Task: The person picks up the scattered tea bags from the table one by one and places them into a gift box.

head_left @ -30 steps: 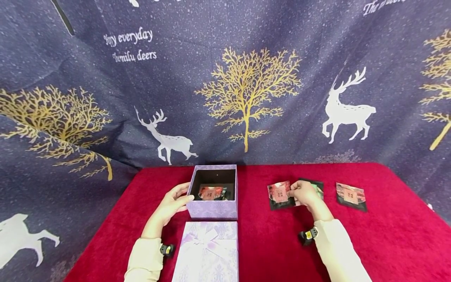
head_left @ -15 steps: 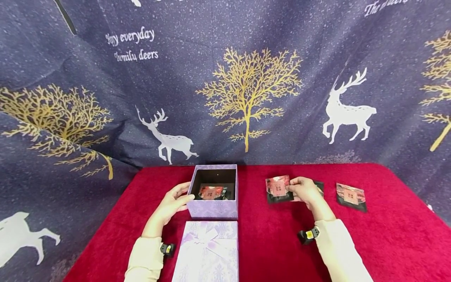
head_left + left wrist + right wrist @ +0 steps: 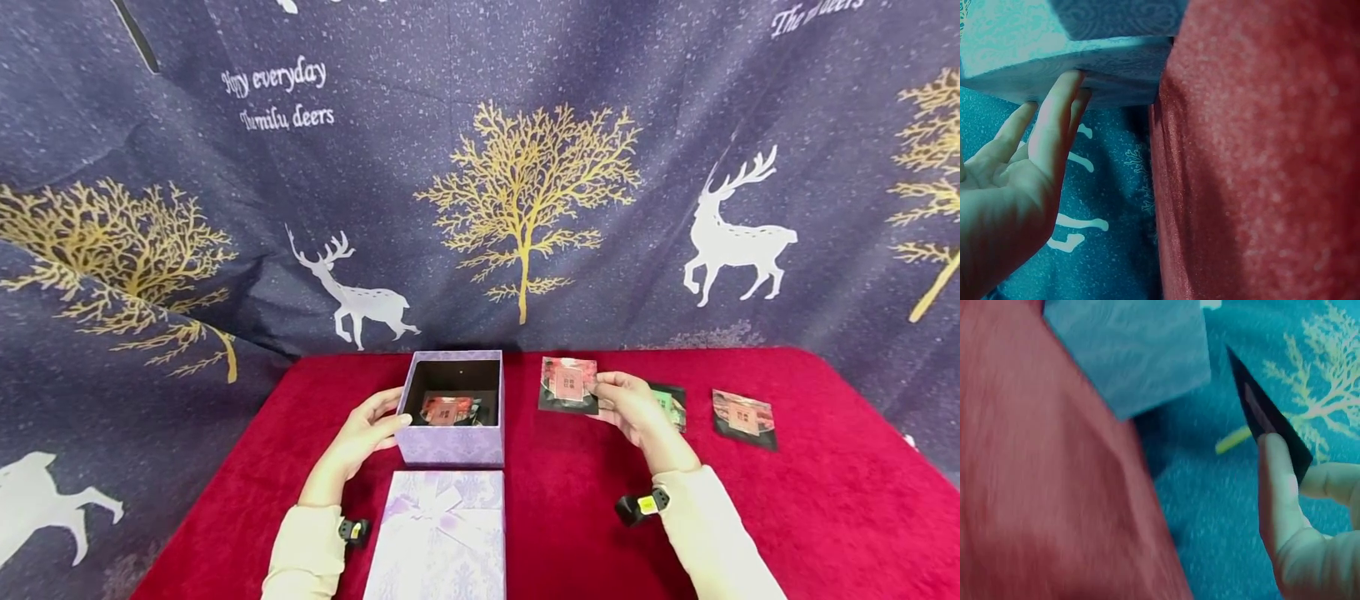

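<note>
One sachet (image 3: 446,410) lies in the open box (image 3: 452,446), left hand (image 3: 362,433) flat against it; right hand (image 3: 628,406) pinches another sachet (image 3: 567,384).

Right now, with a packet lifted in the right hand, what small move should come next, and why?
Probably carry the packet left and lower it into the open box. The right hand pinches it above the red cloth, beside the box; the left hand touches the box's side, and one packet already lies inside.

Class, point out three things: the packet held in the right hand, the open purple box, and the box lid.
packet (image 3: 567,384), head view, middle of its pink face.
open purple box (image 3: 452,445), head view, front wall.
box lid (image 3: 442,533), head view, patterned top.
</note>
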Tool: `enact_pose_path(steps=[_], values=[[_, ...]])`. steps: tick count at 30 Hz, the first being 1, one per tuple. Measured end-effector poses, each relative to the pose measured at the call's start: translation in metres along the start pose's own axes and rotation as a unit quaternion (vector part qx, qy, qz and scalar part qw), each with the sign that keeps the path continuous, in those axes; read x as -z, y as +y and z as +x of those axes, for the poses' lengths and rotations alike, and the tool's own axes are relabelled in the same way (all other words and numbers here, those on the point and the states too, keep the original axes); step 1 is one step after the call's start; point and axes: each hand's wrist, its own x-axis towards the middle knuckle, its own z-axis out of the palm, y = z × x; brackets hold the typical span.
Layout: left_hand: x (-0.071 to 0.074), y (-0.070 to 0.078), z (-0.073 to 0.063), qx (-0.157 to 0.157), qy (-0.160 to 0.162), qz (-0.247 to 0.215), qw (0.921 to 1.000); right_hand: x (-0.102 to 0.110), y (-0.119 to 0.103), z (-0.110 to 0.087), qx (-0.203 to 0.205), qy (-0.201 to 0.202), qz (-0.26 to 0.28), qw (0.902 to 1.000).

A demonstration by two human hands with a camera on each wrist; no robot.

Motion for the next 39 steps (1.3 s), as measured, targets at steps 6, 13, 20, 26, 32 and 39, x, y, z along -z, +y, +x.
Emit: enact_pose_path(steps=[6, 13, 20, 26, 32, 39], values=[[0.0, 0.002, 0.0, 0.002, 0.002, 0.0, 1.0, -0.014, -0.007, -0.007, 0.005, -0.035, 0.096, 0.9947], [0.003, 0.002, -0.002, 0.001, 0.005, 0.002, 1.0, -0.032, -0.013, -0.015, 0.016, -0.05, 0.109, 0.9927], [0.001, 0.0, 0.0, -0.002, 0.0, -0.004, 1.0, -0.047, -0.014, -0.018, 0.022, -0.05, 0.092, 0.9942], [0.001, 0.001, -0.001, -0.007, 0.002, -0.001, 1.0, -0.062, -0.019, -0.011, 0.026, -0.059, 0.046, 0.9968], [0.002, 0.0, 0.001, -0.002, 0.007, -0.003, 1.0, -0.077, -0.028, 0.001, 0.021, -0.052, 0.002, 0.9984], [-0.001, 0.0, 0.001, 0.002, 0.01, -0.005, 0.9999, -0.092, -0.033, 0.011, 0.016, -0.038, -0.039, 0.9984]])
